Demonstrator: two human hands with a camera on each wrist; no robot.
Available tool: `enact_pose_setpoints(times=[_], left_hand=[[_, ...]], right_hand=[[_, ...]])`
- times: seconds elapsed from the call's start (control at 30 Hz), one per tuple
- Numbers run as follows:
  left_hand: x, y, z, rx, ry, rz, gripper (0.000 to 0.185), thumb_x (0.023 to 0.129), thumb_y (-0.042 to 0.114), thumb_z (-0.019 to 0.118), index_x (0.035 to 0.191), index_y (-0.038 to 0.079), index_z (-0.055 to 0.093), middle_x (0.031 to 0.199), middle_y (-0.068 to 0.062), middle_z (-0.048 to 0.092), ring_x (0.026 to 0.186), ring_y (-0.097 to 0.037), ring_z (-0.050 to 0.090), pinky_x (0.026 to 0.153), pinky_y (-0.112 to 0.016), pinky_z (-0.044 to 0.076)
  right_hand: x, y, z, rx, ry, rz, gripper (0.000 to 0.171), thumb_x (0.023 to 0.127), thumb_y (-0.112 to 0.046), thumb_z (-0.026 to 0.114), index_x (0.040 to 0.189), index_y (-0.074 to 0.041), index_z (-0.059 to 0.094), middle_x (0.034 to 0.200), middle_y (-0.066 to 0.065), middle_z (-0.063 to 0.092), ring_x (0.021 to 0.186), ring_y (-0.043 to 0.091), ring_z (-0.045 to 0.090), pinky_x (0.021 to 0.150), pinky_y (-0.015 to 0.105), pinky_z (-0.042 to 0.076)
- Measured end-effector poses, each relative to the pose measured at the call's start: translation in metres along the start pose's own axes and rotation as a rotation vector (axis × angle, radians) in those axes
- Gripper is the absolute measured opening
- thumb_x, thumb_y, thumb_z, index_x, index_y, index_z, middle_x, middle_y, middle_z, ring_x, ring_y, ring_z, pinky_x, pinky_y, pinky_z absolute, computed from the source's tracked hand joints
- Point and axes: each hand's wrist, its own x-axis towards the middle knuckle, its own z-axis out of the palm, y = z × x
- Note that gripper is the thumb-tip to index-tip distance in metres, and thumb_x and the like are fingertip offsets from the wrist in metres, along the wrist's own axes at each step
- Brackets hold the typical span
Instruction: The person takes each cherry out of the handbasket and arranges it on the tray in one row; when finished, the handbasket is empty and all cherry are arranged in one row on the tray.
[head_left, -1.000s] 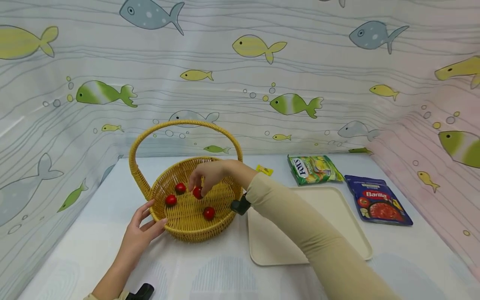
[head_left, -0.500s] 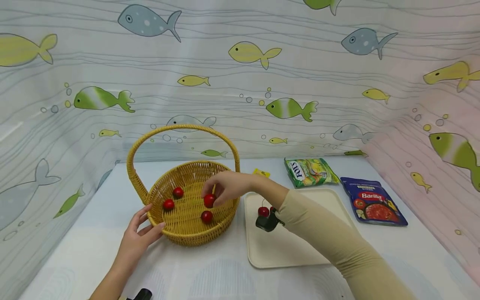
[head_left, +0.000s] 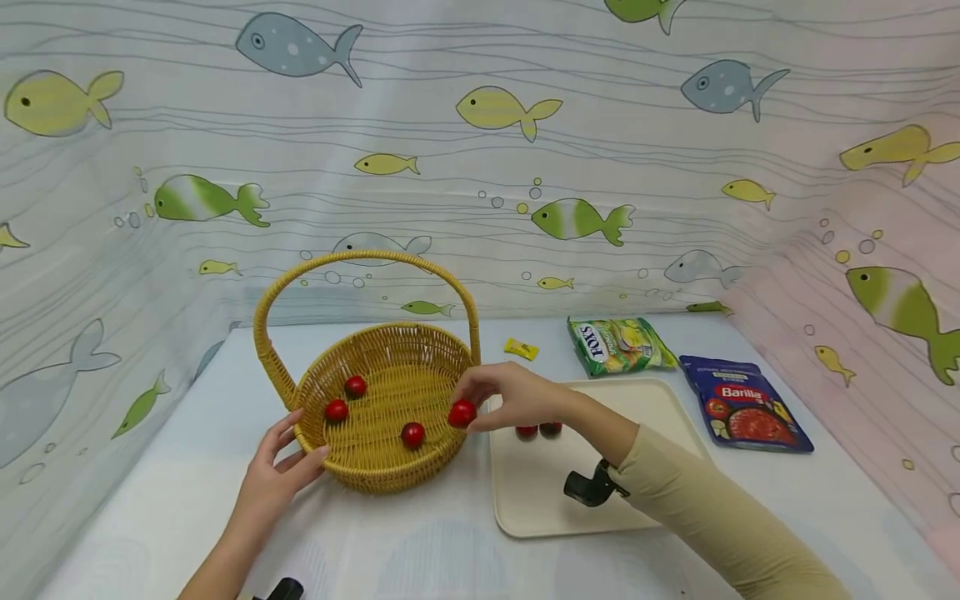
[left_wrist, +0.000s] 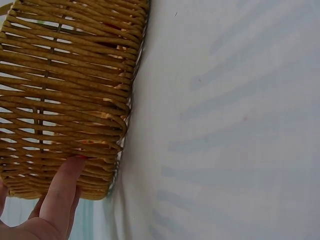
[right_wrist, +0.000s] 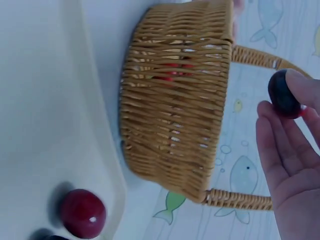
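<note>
The wicker basket (head_left: 382, 400) is sitting on the worktop (head_left: 435, 550), left hand (head_left: 273, 479) spread and bracing its rim. Right hand (head_left: 510, 400) is pinching a cherry (head_left: 462, 413) over the basket's right edge; the right wrist view is showing another cherry on the tray (right_wrist: 82, 212) beside the basket.

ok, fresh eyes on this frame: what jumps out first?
The yellow wicker basket left of centre, with three red cherries lying in it. The right hand pinches a fourth cherry at the basket's right rim, beside the cream tray, where two more cherries lie. The left hand rests on the basket's near-left wall.
</note>
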Motion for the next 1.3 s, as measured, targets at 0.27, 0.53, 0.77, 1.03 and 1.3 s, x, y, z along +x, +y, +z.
enact_pose_setpoints(times=[0.27, 0.53, 0.77, 1.03, 1.3], left_hand=[[-0.001, 0.001, 0.001, -0.002, 0.007, 0.01, 0.078, 0.09, 0.025, 0.063, 0.149, 0.016, 0.013, 0.148, -0.024, 0.012, 0.126, -0.039, 0.035, 0.079, -0.023, 0.051], [-0.003, 0.002, 0.0, -0.007, 0.01, 0.024, 0.076, 0.091, 0.025, 0.062, 0.149, 0.015, 0.014, 0.147, -0.024, 0.012, 0.126, -0.039, 0.034, 0.079, -0.022, 0.051], [-0.003, 0.001, 0.001, -0.017, -0.003, 0.044, 0.076, 0.091, 0.025, 0.062, 0.149, 0.015, 0.014, 0.147, -0.024, 0.013, 0.126, -0.039, 0.034, 0.079, -0.021, 0.051], [-0.002, 0.001, 0.002, -0.03, -0.006, 0.04, 0.076, 0.091, 0.023, 0.063, 0.149, 0.015, 0.015, 0.147, -0.024, 0.012, 0.126, -0.04, 0.034, 0.078, -0.02, 0.05], [-0.002, 0.002, 0.002, -0.008, -0.001, 0.042, 0.075, 0.092, 0.024, 0.061, 0.149, 0.015, 0.014, 0.147, -0.024, 0.012, 0.126, -0.039, 0.034, 0.079, -0.02, 0.05]], right_hand=[[-0.035, 0.009, -0.006, -0.038, 0.132, 0.086, 0.029, 0.079, -0.015, 0.076, 0.104, -0.017, 0.063, 0.097, -0.007, 0.063, 0.086, 0.011, 0.06, 0.076, 0.03, 0.052], [-0.061, 0.017, -0.011, 0.033, 0.197, 0.163, 0.028, 0.078, -0.005, 0.075, 0.102, -0.008, 0.06, 0.095, 0.004, 0.063, 0.081, 0.018, 0.063, 0.071, 0.032, 0.054], [-0.084, 0.023, -0.015, 0.007, 0.279, 0.224, 0.029, 0.077, -0.006, 0.076, 0.1, -0.006, 0.059, 0.097, 0.007, 0.063, 0.081, 0.019, 0.064, 0.08, 0.04, 0.052], [-0.108, 0.036, -0.021, -0.007, 0.374, 0.327, 0.03, 0.076, -0.016, 0.078, 0.096, -0.008, 0.058, 0.095, 0.006, 0.063, 0.08, 0.017, 0.065, 0.073, 0.028, 0.054], [-0.123, 0.058, -0.02, -0.115, 0.446, 0.495, 0.03, 0.072, -0.018, 0.081, 0.09, -0.008, 0.059, 0.09, 0.003, 0.063, 0.076, 0.015, 0.062, 0.067, 0.03, 0.052]])
